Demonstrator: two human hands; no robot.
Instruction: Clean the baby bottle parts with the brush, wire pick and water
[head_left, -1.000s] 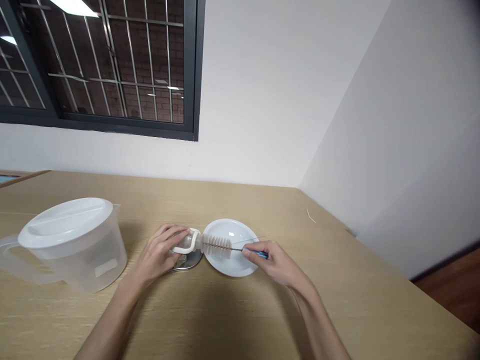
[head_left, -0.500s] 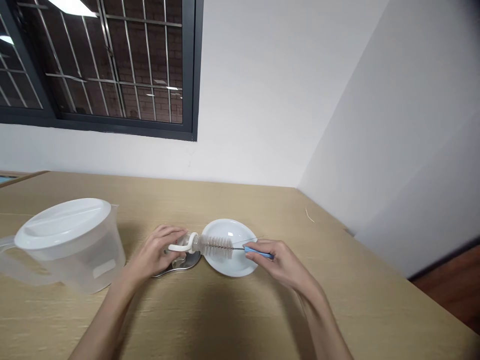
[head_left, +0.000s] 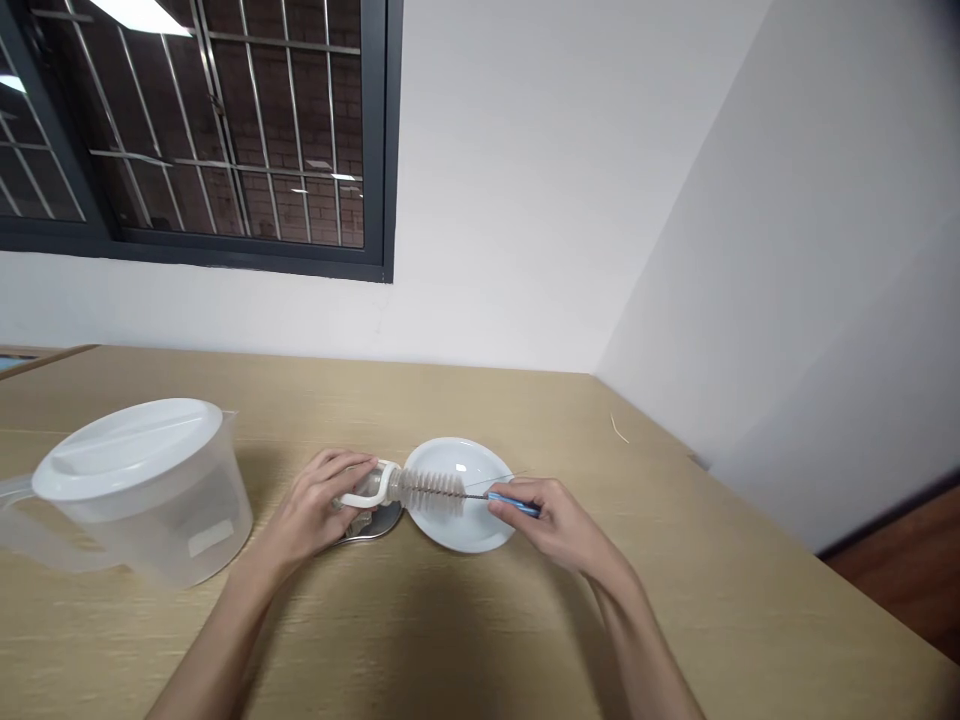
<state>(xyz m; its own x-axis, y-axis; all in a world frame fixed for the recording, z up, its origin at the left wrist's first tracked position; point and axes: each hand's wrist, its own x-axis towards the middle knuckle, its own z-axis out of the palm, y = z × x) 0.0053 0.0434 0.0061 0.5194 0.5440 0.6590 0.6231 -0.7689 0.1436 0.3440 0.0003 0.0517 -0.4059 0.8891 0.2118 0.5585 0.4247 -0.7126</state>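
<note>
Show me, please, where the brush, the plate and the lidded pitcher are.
Brush (head_left: 439, 492): head view, on its bristles.
Plate (head_left: 471, 530): head view, bare near side.
Pitcher (head_left: 135, 450): head view, on its lid.

A lidded pitcher (head_left: 161, 500) stands left of the plate (head_left: 487, 530) on a tabletop (head_left: 337, 640), with a metal tray (head_left: 381, 522) close by the plate's left side, partly beneath a bottle (head_left: 369, 487). A bottle brush (head_left: 433, 492) extends above the plate, a thin strand (head_left: 619, 429) lies to its right, and a barred window (head_left: 247, 130) is set in the wall (head_left: 517, 190) behind it.
</note>
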